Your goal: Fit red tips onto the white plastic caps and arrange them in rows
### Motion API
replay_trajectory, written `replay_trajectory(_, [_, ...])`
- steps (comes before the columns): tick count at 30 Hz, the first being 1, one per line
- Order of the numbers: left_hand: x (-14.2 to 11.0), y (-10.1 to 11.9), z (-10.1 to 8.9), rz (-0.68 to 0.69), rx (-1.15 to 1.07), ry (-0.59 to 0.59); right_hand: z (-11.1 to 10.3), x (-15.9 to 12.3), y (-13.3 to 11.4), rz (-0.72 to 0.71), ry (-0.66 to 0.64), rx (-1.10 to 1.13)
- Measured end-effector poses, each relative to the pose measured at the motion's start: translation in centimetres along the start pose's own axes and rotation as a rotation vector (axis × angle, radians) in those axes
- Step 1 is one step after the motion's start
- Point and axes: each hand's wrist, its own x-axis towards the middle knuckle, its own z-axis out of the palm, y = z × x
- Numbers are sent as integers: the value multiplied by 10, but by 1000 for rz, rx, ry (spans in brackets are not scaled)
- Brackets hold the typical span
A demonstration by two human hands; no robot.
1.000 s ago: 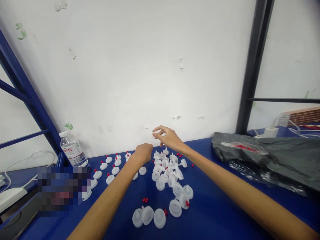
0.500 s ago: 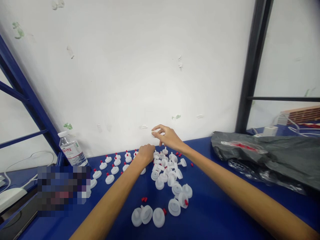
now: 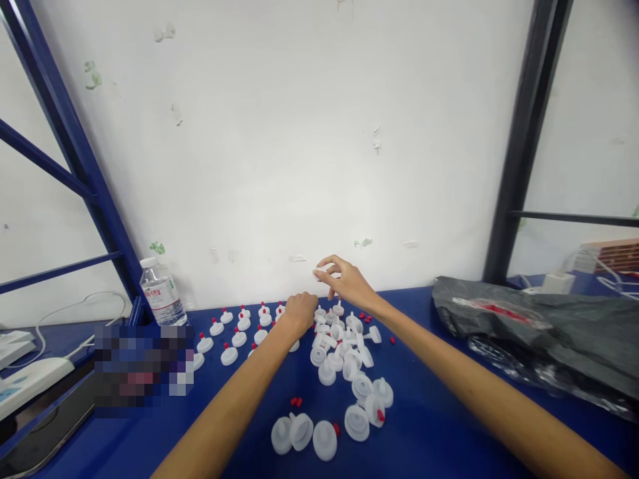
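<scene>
- My right hand (image 3: 349,283) is raised just above the blue table (image 3: 429,426), near its back edge by the white wall (image 3: 299,133). Thumb and forefinger pinch a small white cap (image 3: 319,272).
- My left hand (image 3: 298,313) rests curled low on the table, just left of the right hand, at the back of a pile of caps (image 3: 344,346). I cannot tell whether it grips anything.
- Finished caps with red tips (image 3: 234,329) stand in rows toward the back left.
- Loose red plugs (image 3: 296,402) lie at the table's middle.
- A water bottle (image 3: 160,293) stands at the back left corner.
- A dark plastic bag (image 3: 539,326) lies along the right side.
</scene>
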Motion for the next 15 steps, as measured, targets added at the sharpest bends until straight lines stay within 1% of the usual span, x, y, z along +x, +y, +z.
replay_trajectory(2, [-2,-3,-5,-21,-51,82,-2,1,-1,-2,4,7])
replay_trajectory(5, [-11,-8,-15,-38,-145,240,-9,-2,2,-10,34,-1])
replay_trajectory(7, [-21,-13,-19,-25,-231,348,-14,-9,8,13,50,2])
replay_trajectory(9, [-30,-17,-20,12,-336,426,-20,-22,14,66,61,43])
replay_trajectory(11, [-37,-21,-17,56,-432,461,-24,-36,18,121,79,115])
replay_trajectory(12, [-40,-22,-15,76,-512,459,-26,-43,19,146,89,148])
replay_trajectory(13, [-42,-24,-13,93,-623,441,-27,-49,19,168,98,176])
replay_trajectory(15, [-45,-25,-10,134,-921,380,-27,-58,17,192,107,219])
